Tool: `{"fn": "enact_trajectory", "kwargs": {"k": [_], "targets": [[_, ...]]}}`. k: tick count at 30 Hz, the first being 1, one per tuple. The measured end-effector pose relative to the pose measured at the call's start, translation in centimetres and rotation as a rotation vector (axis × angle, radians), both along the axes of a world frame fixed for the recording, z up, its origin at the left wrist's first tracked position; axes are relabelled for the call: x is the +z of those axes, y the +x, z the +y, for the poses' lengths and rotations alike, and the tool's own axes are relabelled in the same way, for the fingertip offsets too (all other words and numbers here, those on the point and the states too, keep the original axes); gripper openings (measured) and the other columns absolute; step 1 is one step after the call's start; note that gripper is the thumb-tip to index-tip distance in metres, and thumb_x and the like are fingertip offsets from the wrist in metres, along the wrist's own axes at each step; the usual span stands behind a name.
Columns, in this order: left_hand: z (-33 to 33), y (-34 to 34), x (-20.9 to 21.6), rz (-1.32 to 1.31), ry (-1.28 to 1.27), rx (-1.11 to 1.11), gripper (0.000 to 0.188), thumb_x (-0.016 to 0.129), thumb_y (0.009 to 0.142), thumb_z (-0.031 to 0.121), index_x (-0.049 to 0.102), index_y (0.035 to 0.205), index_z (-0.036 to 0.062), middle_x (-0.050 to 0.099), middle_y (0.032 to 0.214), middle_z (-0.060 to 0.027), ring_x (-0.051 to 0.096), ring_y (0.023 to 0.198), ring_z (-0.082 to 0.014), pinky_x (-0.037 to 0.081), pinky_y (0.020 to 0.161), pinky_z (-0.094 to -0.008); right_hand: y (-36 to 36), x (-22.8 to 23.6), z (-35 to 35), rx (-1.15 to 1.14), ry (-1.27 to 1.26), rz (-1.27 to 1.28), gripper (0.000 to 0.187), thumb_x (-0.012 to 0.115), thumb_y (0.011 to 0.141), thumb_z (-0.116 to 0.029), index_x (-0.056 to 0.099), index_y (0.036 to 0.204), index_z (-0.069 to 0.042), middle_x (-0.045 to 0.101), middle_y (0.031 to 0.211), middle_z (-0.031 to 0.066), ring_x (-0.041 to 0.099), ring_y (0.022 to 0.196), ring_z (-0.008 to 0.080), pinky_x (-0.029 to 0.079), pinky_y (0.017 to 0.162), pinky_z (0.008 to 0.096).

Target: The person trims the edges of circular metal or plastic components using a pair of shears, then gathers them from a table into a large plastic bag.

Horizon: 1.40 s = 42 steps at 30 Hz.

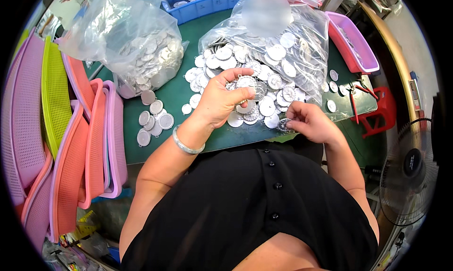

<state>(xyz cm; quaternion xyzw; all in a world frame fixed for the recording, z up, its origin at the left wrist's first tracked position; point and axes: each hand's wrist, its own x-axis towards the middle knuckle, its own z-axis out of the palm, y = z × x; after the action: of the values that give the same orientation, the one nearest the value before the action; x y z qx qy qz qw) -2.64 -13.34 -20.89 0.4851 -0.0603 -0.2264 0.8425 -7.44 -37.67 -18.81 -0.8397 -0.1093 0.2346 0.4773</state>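
Observation:
My left hand (219, 101), with a bangle (186, 146) on its wrist, is closed around several round silver medallions (246, 82) with small loops, held between thumb and fingers. To its right, my right hand (309, 123) pinches a single darker-looking medallion (283, 125) near the table's front edge. Beneath and beyond both hands spreads a loose pile of silver medallions (266, 105). It spills from the mouth of a large see-through plastic bag (306, 58) full of them. Left of my left forearm lies a small group of medallions (155, 120), apart from the pile.
Another plastic bag of medallions (151, 58) stands at the back left of the green table (137, 150). Stacked plastic baskets (71, 143) crowd the left. A blue bin (207, 6) is at the back. Right are a pink bin (354, 44), red-handled pliers (355, 103), a red stool (383, 110) and a fan (410, 172).

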Motion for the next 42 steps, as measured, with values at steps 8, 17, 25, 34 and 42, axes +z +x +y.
{"fn": "enact_trajectory", "kwargs": {"k": [8,17,25,34,42], "targets": [[1.1,0.3,-0.1,0.004,0.022,0.026,0.033,0.065,0.073,0.001,0.052,0.104,-0.0003,0.059,0.081,-0.0045,0.055,0.069,-0.0087,0.044,0.055,-0.0210,11.2,3.7,3.3,0.065,0.134,0.147,0.010,0.061,0.074,-0.004,0.052,0.077,-0.001,0.053,0.060,0.0033,0.054,0.048,0.0116,0.042,0.044,0.0235],[2.9,-0.3,-0.8,0.163,-0.086,0.052,0.028,0.050,0.078,0.002,0.051,0.106,0.0043,0.059,0.100,-0.0123,0.057,0.068,-0.0153,0.042,0.050,-0.0226,24.9,4.8,8.2,-0.133,0.260,-0.237,0.046,0.061,0.080,-0.020,0.045,0.118,0.001,0.059,0.092,0.0153,0.059,0.070,0.0233,0.051,0.063,0.0318],[5.6,-1.4,2.5,0.087,-0.011,0.080,0.017,0.054,0.083,0.009,0.053,0.098,0.0015,0.059,0.082,-0.0096,0.058,0.064,-0.0146,0.043,0.046,-0.0215,13.5,0.7,4.2,0.291,-0.323,-0.786,0.020,0.062,0.071,-0.014,0.061,0.088,-0.003,0.062,0.072,0.0107,0.058,0.064,0.0240,0.046,0.061,0.0332],[10.2,-2.0,16.7,-0.912,0.287,0.627,0.024,0.053,0.083,0.007,0.053,0.103,-0.0067,0.059,0.085,-0.0138,0.058,0.064,-0.0154,0.043,0.050,-0.0208,11.3,-1.4,5.6,0.353,-0.546,-0.798,0.035,0.068,0.070,-0.020,0.054,0.099,-0.006,0.052,0.092,0.0132,0.056,0.086,0.0323,0.046,0.071,0.0391],[16.0,5.9,22.9,-0.973,0.767,0.979,0.025,0.063,0.077,0.014,0.059,0.099,0.0019,0.062,0.084,-0.0056,0.058,0.070,-0.0112,0.043,0.058,-0.0225,10.6,-1.3,6.0,0.222,-0.477,-0.823,0.033,0.067,0.067,-0.013,0.049,0.093,-0.004,0.051,0.092,0.0151,0.056,0.084,0.0346,0.045,0.070,0.0406]]}}
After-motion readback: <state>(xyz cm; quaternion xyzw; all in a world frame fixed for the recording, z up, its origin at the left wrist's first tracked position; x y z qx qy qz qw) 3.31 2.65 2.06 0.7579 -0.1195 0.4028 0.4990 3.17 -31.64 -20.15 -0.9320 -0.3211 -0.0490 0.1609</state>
